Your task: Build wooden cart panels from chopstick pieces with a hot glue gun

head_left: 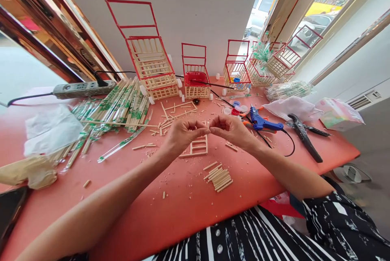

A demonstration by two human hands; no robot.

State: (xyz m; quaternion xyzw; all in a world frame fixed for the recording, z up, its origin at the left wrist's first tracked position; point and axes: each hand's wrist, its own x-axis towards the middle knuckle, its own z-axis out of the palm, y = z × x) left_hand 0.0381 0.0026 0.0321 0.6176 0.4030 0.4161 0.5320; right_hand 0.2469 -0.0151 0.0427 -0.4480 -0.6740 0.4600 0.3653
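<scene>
My left hand (186, 132) and my right hand (231, 131) meet over the middle of the table, each with thumb and finger pinched. Their fingertips touch or nearly touch, and whatever is between them is too small or hidden to make out. Just below the fingers lies a ladder-like frame (199, 147) of short wooden sticks, its upper part covered by my hands. Nearer to me is a small pile of cut sticks (219, 177). Loose stick pieces and another stick frame (183, 111) lie beyond my left hand.
Miniature stick carts (152, 68) with red edges stand along the wall. Wrapped chopsticks (128, 102) and a power strip (83, 88) are at left. At right lie a blue glue gun (263, 122), black-handled cutters (306, 139), small paint pots (236, 108) and a tissue pack (339, 114).
</scene>
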